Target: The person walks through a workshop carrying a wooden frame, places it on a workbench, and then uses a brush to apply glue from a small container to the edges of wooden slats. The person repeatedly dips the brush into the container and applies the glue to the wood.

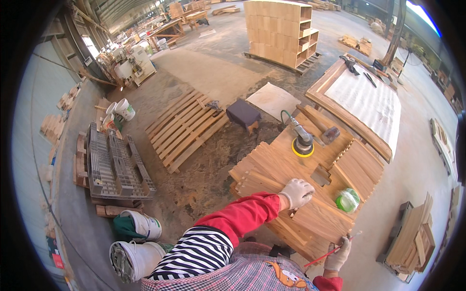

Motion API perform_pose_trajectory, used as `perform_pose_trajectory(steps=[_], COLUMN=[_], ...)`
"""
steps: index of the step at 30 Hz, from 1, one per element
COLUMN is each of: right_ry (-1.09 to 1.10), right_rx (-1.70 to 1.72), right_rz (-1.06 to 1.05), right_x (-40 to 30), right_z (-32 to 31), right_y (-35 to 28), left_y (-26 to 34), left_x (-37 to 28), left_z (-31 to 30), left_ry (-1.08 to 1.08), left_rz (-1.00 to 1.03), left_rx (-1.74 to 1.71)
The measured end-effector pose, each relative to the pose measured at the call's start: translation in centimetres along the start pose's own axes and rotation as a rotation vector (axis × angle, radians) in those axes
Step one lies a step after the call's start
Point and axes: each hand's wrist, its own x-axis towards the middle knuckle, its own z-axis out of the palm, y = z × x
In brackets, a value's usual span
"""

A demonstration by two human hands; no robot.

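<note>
My left hand (297, 193), in a white knit glove, rests with curled fingers on dovetailed wooden panels on the worktable. Its fingertips are turned away, so I cannot tell whether it grips anything. Low on the right, my gloved right hand (338, 254) holds a thin red-handled brush or stick (322, 257) beside the end of a wooden panel (324, 216). The tool's far tip looks whitish and blurred. A green tub with a white plastic covering (347, 200) stands on the wood between the hands and the jointed panel (362, 163) at the right.
An orbital sander (303, 142) with a yellow-rimmed pad and a mallet (329, 134) lie at the table's far side. Beyond stands a second table with white sheeting (364, 98). Leftward are a wooden pallet (189, 131), a cloth-covered stool (243, 112), grey plastic pallets (118, 163) and buckets (136, 260).
</note>
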Motion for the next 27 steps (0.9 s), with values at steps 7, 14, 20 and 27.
perform_pose_trajectory(steps=[7, 14, 20, 27], right_ry=[0.079, 0.145, 0.118, 0.096], right_rx=[0.628, 0.852, 1.051, 0.926], right_rz=[0.242, 0.374, 0.62, 0.707], right_x=[3.0, 10.3, 11.3, 8.1], right_z=[-3.3, -7.1, -6.2, -6.8], right_y=[0.1, -2.9, -1.1, 2.3], left_y=[7.2, 7.9, 7.7, 7.5], left_x=[4.7, 5.5, 5.5, 5.9], left_z=[1.7, 6.6, 6.9, 6.9], left_ry=[-0.363, -0.216, -0.161, -0.145], left_rz=[0.213, 0.119, 0.167, 0.153], left_rx=[0.306, 0.269, 0.184, 0.089])
